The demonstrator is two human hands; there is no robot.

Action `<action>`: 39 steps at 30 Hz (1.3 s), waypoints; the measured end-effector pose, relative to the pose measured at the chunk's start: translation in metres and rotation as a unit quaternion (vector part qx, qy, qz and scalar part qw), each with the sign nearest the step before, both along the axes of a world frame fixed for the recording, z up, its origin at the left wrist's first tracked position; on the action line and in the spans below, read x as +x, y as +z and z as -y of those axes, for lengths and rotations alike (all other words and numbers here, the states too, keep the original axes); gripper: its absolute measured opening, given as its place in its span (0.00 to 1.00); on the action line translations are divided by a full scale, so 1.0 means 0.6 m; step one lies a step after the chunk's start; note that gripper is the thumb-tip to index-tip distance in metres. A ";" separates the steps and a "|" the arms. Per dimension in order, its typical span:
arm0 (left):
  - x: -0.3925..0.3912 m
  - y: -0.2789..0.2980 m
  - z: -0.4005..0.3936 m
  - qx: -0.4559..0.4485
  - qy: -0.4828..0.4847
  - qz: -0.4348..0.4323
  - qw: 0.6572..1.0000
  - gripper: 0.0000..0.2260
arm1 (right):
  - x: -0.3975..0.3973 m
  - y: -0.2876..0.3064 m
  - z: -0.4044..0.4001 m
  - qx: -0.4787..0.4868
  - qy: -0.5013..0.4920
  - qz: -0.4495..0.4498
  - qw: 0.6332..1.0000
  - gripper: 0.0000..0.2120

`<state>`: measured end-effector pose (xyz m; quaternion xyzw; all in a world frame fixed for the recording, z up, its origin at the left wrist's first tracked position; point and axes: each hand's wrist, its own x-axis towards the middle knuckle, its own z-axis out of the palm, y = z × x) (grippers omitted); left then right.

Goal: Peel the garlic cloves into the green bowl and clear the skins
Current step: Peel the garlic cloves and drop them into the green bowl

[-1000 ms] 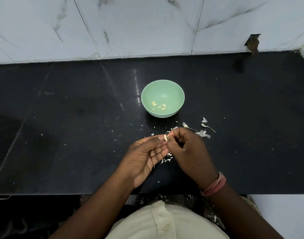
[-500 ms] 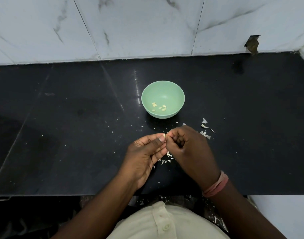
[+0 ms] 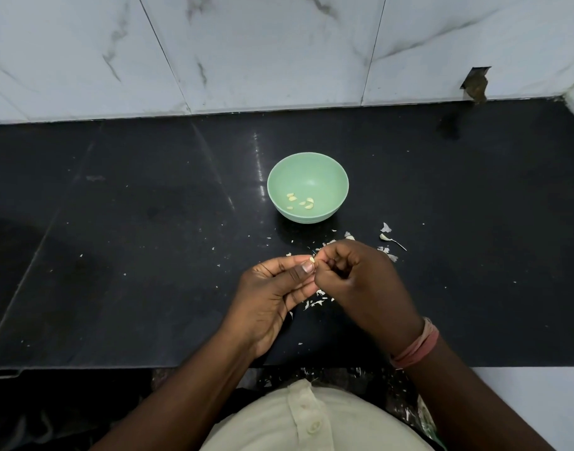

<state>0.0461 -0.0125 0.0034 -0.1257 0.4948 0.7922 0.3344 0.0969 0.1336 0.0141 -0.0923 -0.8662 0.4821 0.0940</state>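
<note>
Black counter (image 3: 116,222) runs under marble tiles (image 3: 246,50). Your left hand (image 3: 272,294) pinches a clove (image 3: 312,260) between thumb and curled fingers. Your right hand (image 3: 357,281), fingers curled tight, picks at that clove. Behind them sits the bowl (image 3: 307,167) with 5 peeled cloves (image 3: 300,201); skins (image 3: 388,249) lie scattered right.

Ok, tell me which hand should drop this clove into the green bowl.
Left, probably: the left hand already pinches the clove, just short of the green bowl. The right hand only picks at its skin.
</note>
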 end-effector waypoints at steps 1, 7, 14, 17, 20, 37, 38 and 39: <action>0.000 0.001 0.000 0.000 -0.004 -0.001 1.000 0.10 | 0.000 0.001 0.000 -0.002 0.000 0.001 1.000 0.05; -0.006 0.002 -0.001 -0.007 -0.031 0.006 0.999 0.10 | -0.002 0.006 -0.004 -0.010 -0.002 0.007 1.000 0.06; -0.010 0.006 0.000 -0.006 -0.046 0.019 0.999 0.10 | -0.003 0.001 0.001 -0.005 -0.021 0.013 1.000 0.07; -0.010 0.007 0.000 0.004 -0.051 0.027 0.998 0.11 | -0.006 -0.005 0.006 0.007 -0.037 0.017 0.999 0.06; -0.013 0.004 0.002 0.010 -0.054 0.035 0.998 0.11 | -0.007 -0.012 0.005 0.015 -0.041 0.021 0.999 0.06; -0.048 0.008 -0.002 -0.056 -0.099 0.006 0.993 0.10 | -0.027 -0.042 0.013 0.125 -0.041 -0.021 0.991 0.07; -0.050 0.008 -0.002 -0.059 -0.097 0.007 0.993 0.08 | -0.029 -0.044 0.014 0.128 -0.041 -0.026 0.991 0.07; -0.053 0.007 -0.002 -0.063 -0.095 0.009 0.993 0.06 | -0.031 -0.045 0.014 0.129 -0.043 -0.030 0.990 0.06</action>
